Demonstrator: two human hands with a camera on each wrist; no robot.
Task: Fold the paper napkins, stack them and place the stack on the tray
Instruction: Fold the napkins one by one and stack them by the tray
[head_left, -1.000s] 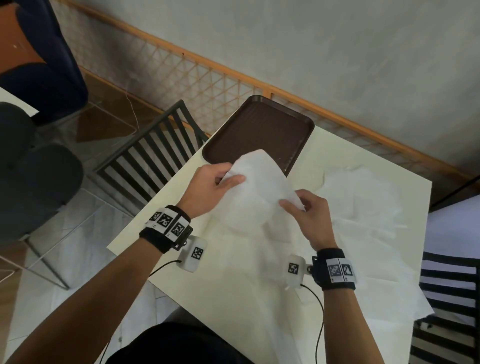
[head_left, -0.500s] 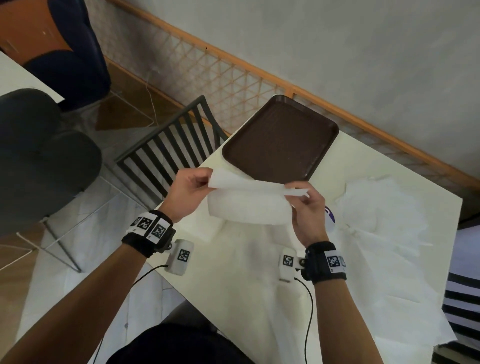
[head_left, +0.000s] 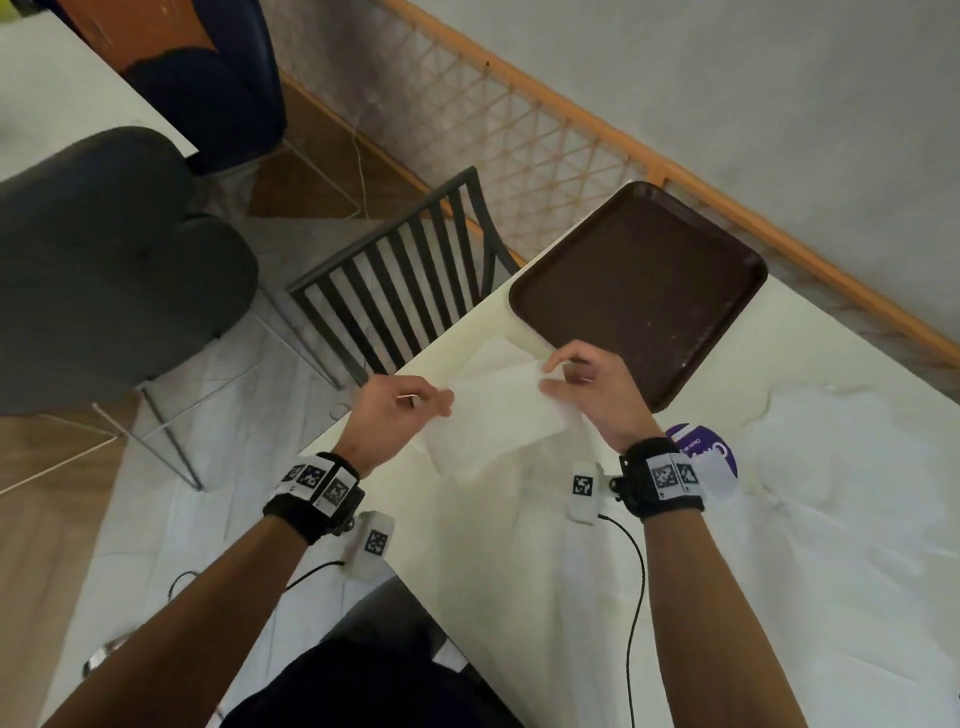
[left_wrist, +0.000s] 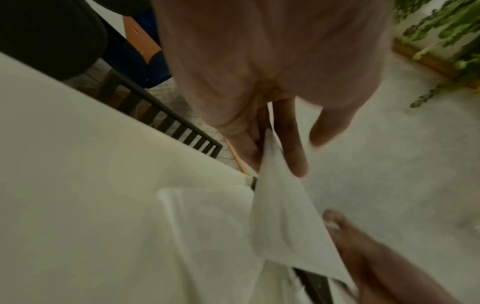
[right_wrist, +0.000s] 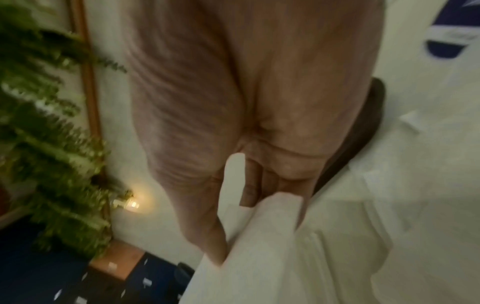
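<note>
I hold a white paper napkin (head_left: 498, 415) folded over, just above the table, near the front edge of the brown tray (head_left: 639, 291). My left hand (head_left: 410, 405) pinches its left end, seen in the left wrist view as napkin (left_wrist: 283, 216) caught between thumb and fingers (left_wrist: 291, 144). My right hand (head_left: 576, 384) pinches the right end; the right wrist view shows the napkin (right_wrist: 259, 236) between thumb and fingers (right_wrist: 259, 181). More white napkins (head_left: 831, 493) lie spread on the table to the right. The tray holds nothing.
The cream table (head_left: 467, 332) has its left edge close to my left hand. A black slatted chair (head_left: 405, 291) stands beside that edge. A purple round sticker (head_left: 711, 452) shows by my right wrist. A grey chair (head_left: 104, 270) stands further left.
The napkin was open and loose a second ago; it has been folded in half and now hangs lower and flatter between both hands. The camera view has shifted left.
</note>
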